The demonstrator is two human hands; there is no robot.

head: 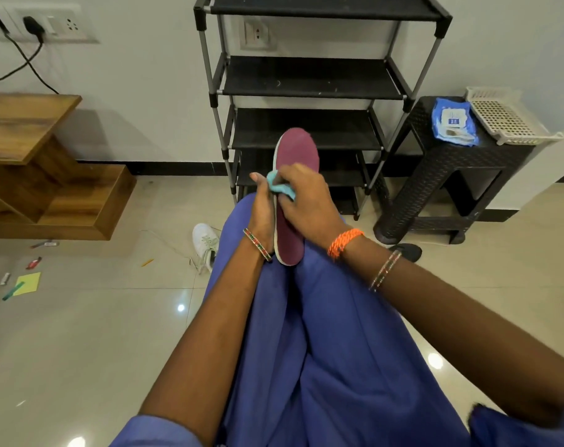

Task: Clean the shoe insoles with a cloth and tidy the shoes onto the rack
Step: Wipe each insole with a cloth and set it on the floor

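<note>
A white perforated plastic tray [509, 119] sits on a dark woven-pattern stool [448, 175] at the right, just beside a blue pack of wipes [453, 124]; what the tray holds cannot be told from this angle; the black shoe rack [309, 79] stands against the white wall between the stool and a wooden shelf unit [45, 175], its fabric tiers showing no shoes; a wall socket panel [39, 25] at upper left has a black plug and cable in it. The floor is glossy beige tile [81, 333]; a white sneaker [206, 243] lies on it left of the person's blue-clad knees, a dark shoe [408, 251] lies partly hidden behind the right wrist, and a yellow paper [27, 283] with small scattered bits lies far left. The maroon insole [295, 201] stands upright over the lap, toe end up, in front of the rack; the left hand [261, 209] grips its left edge, fingers curled round behind it and thumb raised; the right hand [306, 201] presses a bunched teal cloth [279, 188] against the insole's middle, fingers curled round the cloth.
</note>
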